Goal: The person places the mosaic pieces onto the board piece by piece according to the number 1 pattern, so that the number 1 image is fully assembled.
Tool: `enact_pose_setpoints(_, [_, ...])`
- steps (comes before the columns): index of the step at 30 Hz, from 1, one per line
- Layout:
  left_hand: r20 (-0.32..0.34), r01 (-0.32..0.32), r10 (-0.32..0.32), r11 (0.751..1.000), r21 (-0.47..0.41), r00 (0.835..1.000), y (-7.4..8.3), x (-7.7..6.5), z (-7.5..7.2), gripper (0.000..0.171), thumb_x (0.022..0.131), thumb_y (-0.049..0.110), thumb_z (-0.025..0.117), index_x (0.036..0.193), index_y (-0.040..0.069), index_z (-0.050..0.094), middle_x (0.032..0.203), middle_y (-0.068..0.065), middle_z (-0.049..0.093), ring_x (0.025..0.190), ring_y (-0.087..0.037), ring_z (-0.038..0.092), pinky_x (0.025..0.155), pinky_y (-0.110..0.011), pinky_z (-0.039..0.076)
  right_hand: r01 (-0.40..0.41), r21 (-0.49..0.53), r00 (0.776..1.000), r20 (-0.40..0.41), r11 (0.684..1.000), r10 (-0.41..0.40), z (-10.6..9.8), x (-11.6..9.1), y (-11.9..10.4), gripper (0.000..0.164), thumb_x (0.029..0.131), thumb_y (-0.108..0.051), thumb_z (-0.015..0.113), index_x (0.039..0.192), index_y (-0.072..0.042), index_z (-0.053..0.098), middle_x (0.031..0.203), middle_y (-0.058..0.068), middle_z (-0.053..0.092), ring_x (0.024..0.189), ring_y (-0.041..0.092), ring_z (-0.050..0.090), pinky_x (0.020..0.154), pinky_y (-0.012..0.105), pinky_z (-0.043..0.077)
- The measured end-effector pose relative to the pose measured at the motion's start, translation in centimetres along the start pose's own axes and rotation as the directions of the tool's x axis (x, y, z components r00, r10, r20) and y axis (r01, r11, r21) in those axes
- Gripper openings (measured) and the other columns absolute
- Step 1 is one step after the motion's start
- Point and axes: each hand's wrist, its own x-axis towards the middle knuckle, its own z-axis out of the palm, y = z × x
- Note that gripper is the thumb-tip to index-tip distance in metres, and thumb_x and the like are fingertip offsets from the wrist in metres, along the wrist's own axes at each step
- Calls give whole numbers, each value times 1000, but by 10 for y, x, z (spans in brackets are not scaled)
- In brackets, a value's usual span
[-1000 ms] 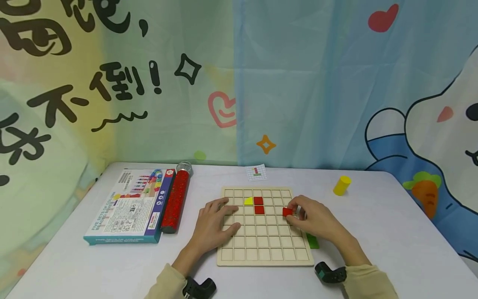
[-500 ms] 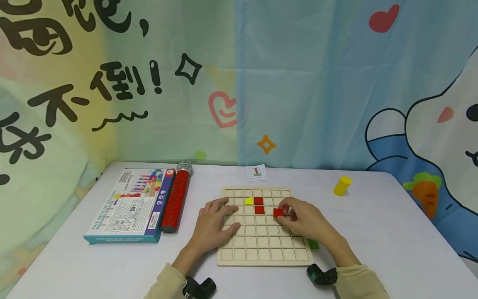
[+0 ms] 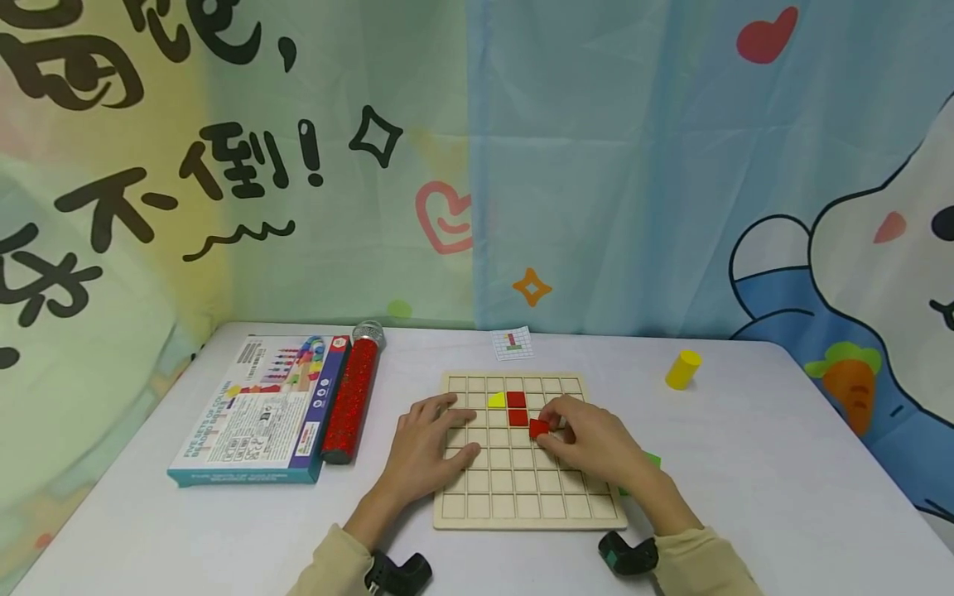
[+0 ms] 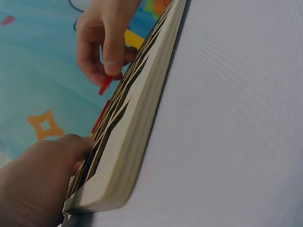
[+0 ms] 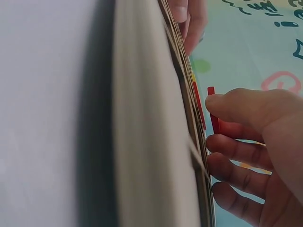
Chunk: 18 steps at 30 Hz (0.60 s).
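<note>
right hand (image 3: 592,443): fingertips pinch a small red tile (image 3: 538,428), thumb and forefinger curled on it; the tile is tilted, near edge up, not yet flat in a cell.
red tile position: over the wooden grid board (image 3: 526,505), just near-right of the two placed red squares (image 3: 516,409), touching or almost touching the nearer one, cannot tell which.
key relation: the open cell directly below the red pair lies just left of the held tile; the right hand is clearly the closer hand to it.
tile axis: roughly square, no long axis to speak of; one corner points toward the near-left.
left hand (image 3: 428,443): fingers straight, pressed flat on the board's left edge, holding nothing.
yellow piece (image 3: 495,401): seated left of the far red square.
right wrist view: thumb and finger on the thin red tile (image 5: 214,118), raised off the board face.
off-board: green piece (image 3: 652,460) right of board, yellow cylinder (image 3: 682,369) far right, pattern card (image 3: 513,343) beyond board, box (image 3: 261,410) and red tube (image 3: 350,399) left.
</note>
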Motion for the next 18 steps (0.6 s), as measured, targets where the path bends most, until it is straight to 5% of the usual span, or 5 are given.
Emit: enact_pose_setpoints(18, [4,5,-5,1000,0,1000,1,0,0,38,83,38,65,118,25,64,137,-8,51,127,-29,42,96,-49,35,32,-58,999,15,998,-31,8,2,-8,25,84,-34,69,102,-19,63,85,-11,56,68,6,47,62,20,40])
